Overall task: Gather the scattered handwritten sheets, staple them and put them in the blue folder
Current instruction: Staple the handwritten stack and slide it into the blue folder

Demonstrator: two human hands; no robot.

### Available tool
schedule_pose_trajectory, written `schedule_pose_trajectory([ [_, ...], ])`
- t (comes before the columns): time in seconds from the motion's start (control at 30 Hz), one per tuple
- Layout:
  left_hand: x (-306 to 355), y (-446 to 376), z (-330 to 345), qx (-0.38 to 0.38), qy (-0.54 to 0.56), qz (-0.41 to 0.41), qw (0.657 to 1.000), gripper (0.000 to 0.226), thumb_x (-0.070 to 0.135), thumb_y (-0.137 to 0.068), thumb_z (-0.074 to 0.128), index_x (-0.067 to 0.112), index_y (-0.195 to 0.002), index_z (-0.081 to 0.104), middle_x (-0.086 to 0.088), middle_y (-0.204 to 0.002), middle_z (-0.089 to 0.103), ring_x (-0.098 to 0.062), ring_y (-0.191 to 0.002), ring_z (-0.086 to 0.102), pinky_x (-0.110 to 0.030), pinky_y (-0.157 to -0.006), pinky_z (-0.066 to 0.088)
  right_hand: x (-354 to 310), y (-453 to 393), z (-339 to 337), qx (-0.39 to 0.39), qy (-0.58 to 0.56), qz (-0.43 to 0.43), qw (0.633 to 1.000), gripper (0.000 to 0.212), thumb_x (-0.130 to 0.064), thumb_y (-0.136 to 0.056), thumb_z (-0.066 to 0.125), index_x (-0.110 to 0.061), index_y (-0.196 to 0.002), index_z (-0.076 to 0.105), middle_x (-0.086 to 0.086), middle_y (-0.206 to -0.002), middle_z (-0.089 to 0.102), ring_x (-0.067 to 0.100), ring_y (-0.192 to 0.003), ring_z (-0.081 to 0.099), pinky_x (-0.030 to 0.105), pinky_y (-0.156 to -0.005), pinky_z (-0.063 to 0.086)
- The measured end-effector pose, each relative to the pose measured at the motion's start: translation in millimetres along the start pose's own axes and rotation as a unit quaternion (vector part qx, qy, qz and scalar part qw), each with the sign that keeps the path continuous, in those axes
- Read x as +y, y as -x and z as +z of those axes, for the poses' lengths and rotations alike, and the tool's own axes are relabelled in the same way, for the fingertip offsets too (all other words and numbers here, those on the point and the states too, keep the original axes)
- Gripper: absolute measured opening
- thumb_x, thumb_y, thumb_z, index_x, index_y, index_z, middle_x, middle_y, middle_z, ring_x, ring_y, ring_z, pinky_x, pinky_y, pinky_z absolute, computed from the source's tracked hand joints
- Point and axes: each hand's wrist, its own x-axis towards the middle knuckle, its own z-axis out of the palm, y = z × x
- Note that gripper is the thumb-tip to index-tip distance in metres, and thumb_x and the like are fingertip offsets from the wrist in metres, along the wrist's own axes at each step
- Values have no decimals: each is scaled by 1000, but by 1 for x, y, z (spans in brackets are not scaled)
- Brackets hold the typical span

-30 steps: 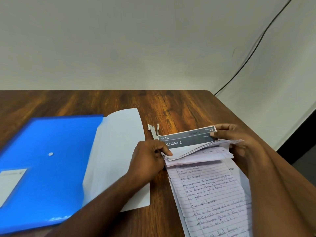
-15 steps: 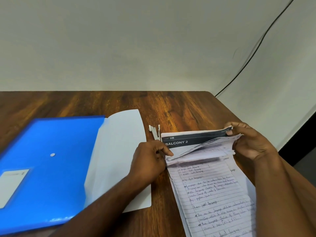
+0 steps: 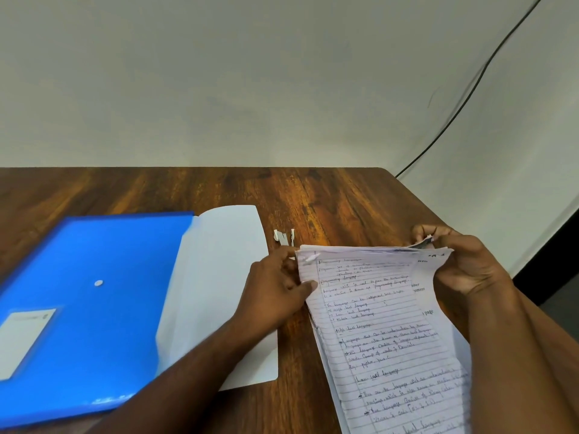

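Both hands are gripping the stack of handwritten sheets (image 3: 385, 333) at its top corners, left hand (image 3: 275, 292) pinching the left edge, right hand (image 3: 463, 261) holding the right corner. A second ago the upper pages were flipped up showing a grey printed sheet; now they've dropped flat and the lined page is on top. Looks squared up, so I'd guess it's ready for the blue folder (image 3: 87, 308) lying open on the desk (image 3: 313, 195), just left of the stack.
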Motion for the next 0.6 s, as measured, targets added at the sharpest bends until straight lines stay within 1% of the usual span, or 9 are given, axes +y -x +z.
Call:
schedule_pose_trajectory([
  [0.1,0,1,1,-22,22,8,999,34,13,-93,78,16,-127,74,25,-87,71,9,-66,68,-9,-63,51,0,-1,1,1,-19,-3,1000,11,-11,-65,45,-6,-63,55,10,-55,53,19,-57,49,23,-50,43],
  [0.17,-1,1,1,-21,29,6,999,30,12,-95,77,14,-124,76,26,-84,70,7,-67,70,-10,-63,52,0,-2,1,-14,-24,6,1000,10,-11,-62,55,-5,-68,52,9,-57,52,20,-60,47,25,-51,43],
  [0.23,-3,0,0,-20,42,3,999,30,11,-95,77,15,-124,76,22,-87,73,5,-69,71,-12,-65,53,1,-2,-2,-25,-41,5,999,32,-18,-59,72,-2,-77,51,11,-65,55,25,-67,49,29,-57,44],
  [0.33,-7,-2,1,-17,71,-17,997,29,12,-94,78,17,-122,77,16,-91,78,-1,-70,74,-17,-63,56,1,0,-4,-32,-98,-34,994,64,-43,-60,85,1,-98,57,17,-94,66,37,-90,63,35,-76,54],
  [0.4,-9,-4,2,-9,106,-41,994,26,9,-93,79,15,-118,78,12,-86,79,-7,-66,74,-24,-60,58,-1,2,-4,-45,-107,-48,992,75,-54,-61,86,0,-110,68,19,-108,72,37,-102,69,37,-86,59],
  [0.43,-11,-5,3,-3,121,-52,991,25,8,-92,79,14,-116,78,7,-85,80,-11,-64,74,-28,-60,60,0,3,-3,-42,-101,-48,993,77,-51,-63,88,1,-116,69,19,-113,72,36,-106,69,38,-90,59],
  [0.5,-11,-7,4,5,147,-69,987,23,8,-91,80,12,-113,79,-1,-87,81,-15,-63,74,-32,-62,61,2,2,-3,5,-59,-35,998,62,-30,-71,86,-1,-123,71,18,-119,73,37,-110,68,38,-91,61],
  [0.57,-11,-7,4,11,169,-79,982,20,7,-91,80,9,-111,78,-5,-88,81,-16,-63,73,-33,-61,61,-1,6,4,35,27,-11,999,32,-15,-80,74,-12,-112,80,19,-119,75,36,-104,71,36,-83,63],
  [0.6,-11,-8,3,16,177,-83,981,19,7,-91,80,7,-109,78,-5,-87,81,-16,-62,73,-33,-61,61,-2,8,9,29,64,7,997,27,-9,-82,75,-12,-109,80,23,-122,73,37,-104,73,38,-84,63],
])
